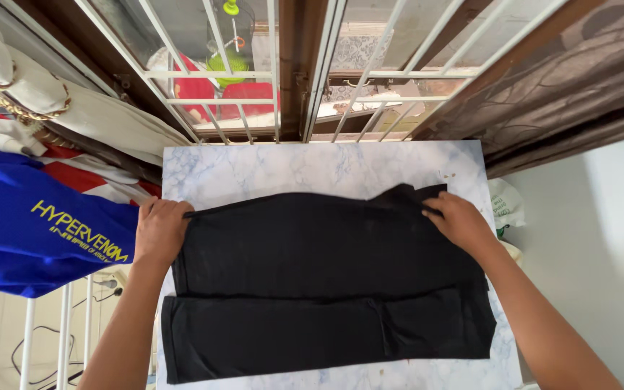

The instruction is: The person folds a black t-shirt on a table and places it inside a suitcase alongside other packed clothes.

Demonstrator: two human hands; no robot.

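Pinching the far edge of a black garment (312,274), our left hand (159,232) grips its corner at the left of the frame, and our right hand (460,222) clamps the bunched corner at the right. Both hands are closed on cloth. We cannot make out what kind of garment it is; its fold hides the lower layers. It lies flat across a marble-patterned worktop (254,167) in the middle of the frame. Beyond stands a white window grille (276,72), with a blue shirt (30,231) at the left.
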